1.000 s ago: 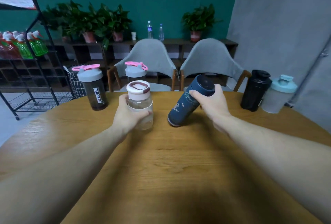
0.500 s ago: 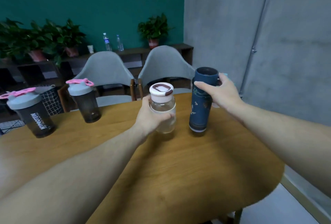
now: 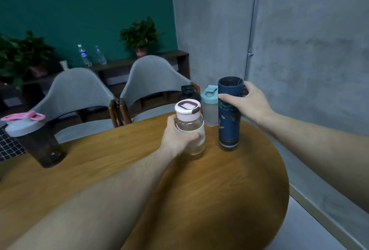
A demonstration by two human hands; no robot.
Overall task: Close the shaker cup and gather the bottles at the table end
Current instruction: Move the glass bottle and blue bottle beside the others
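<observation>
Nearest the camera, two bare forearms reach out over the wooden bench [image 3: 229, 189] toward its rounded right end; at their tips the left hand [image 3: 175, 135] has its fingers [image 3: 194, 135] wrapped round the body of a clear bottle [image 3: 190, 127] with a pale pink lid, and the right hand [image 3: 246, 103] has its fingers curled about the upper part of a tall dark blue bottle [image 3: 228, 121], thumb in front, the rest behind; both bottles stand upright, near one another but apart, and whether their bases are fully down on the wood I cannot tell; just behind them a frosted shaker cup [image 3: 209, 108] with a teal lid and a black bottle [image 3: 187, 93] stand close together, partly hidden; well apart to the left a dark shaker [image 3: 36, 139] with a grey lid and pink flip cap waits, its cap seemingly raised. The risks, as I judge them: the blue bottle is tall and held high, so a sideways nudge on release could tip it into the teal cup or toward the bench edge, which curves away close by; the clear bottle could knock the cluster behind if pushed further; and the far-left shaker, if carried before its cap is pressed shut, might spill.
</observation>
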